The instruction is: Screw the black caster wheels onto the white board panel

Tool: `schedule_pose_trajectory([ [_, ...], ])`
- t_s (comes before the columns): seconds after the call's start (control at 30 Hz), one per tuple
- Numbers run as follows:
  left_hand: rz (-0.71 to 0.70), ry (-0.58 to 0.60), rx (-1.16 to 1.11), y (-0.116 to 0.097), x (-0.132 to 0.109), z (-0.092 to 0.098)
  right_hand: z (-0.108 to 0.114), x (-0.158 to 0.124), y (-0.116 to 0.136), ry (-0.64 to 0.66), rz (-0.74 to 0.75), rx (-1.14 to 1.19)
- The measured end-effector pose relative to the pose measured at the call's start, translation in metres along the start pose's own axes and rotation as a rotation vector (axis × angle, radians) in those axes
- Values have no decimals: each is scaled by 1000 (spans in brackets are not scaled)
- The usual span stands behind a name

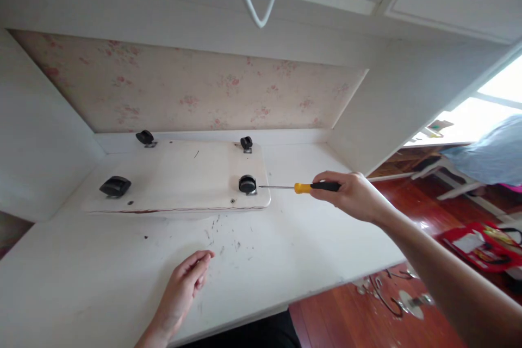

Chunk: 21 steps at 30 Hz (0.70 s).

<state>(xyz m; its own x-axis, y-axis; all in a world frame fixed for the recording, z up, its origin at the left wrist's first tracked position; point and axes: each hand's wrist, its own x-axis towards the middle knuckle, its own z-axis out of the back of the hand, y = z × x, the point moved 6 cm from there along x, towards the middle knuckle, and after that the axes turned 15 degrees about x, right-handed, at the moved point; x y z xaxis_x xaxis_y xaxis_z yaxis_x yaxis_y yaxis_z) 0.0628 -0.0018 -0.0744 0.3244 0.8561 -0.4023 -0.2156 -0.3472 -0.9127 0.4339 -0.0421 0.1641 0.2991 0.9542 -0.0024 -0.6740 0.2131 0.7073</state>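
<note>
My right hand (pixel 340 190) grips a screwdriver (pixel 303 188) by its yellow and black handle. The thin shaft points left, its tip close to the black caster (pixel 247 184) at the near right corner of a white board (pixel 183 174); I cannot tell whether it touches. Three more casters stand on the board: one near left (pixel 115 187), one far left (pixel 144 137) and one far right (pixel 246 143). In front of the board, my left hand (pixel 183 283) is over the desk, thumb and fingers pressed together; what they hold, if anything, is hidden.
Dark specks (pixel 222 239) lie on the white desk (pixel 305 244). Low overhead hangs a white V-shaped rod (pixel 261 19) below a shelf. Side panels (pixel 359 103) enclose the desk. At right, a red open case (pixel 475 244) and metal parts (pixel 410 304) rest on the wooden floor.
</note>
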Motion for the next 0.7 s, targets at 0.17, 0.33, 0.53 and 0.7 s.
schedule_pose_trajectory([
  [0.17, 20, -29, -80, 4, -1, 3, 8, 24, 24, 51, 84, -116],
  [0.33, 44, -75, -200, 7, 3, 6, 9, 39, 45, 122, 162, -191],
  [0.53, 48, -81, -246, 2, 2, 4, 5, 49, 60, 172, 200, -274],
  [0.7, 37, -85, -265, 3, 2, 5, 1, 53, 68, 214, 223, -329],
])
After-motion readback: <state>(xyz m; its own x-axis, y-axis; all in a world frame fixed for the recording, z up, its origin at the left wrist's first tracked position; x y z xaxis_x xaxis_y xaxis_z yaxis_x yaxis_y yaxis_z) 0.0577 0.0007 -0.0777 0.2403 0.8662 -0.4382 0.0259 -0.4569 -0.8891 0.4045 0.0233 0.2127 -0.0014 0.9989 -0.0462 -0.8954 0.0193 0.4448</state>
